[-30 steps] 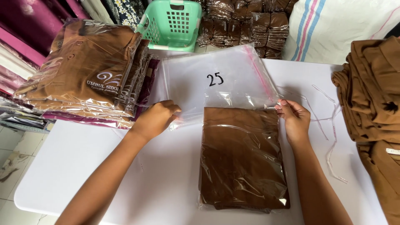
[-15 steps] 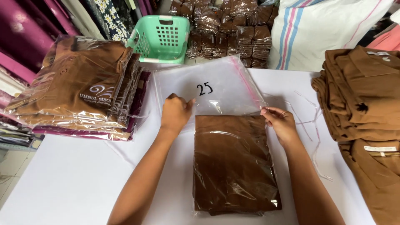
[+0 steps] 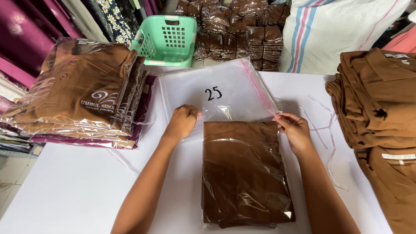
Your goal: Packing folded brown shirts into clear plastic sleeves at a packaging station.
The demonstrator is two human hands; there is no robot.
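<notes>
Folded brown garment (image 3: 242, 173) lay inside clear plastic bag (image 3: 216, 93), long axis pointing away from me; my left hand (image 3: 182, 122) and right hand (image 3: 294, 130) pinched its open flap.

Bright, even light; sharp focus; glare on the plastic bag (image 3: 242, 173).

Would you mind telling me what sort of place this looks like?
Probably a garment packing room: a stack of bagged brown shirts, a pile of unbagged brown shirts, and more bagged bundles behind the white table.
</notes>
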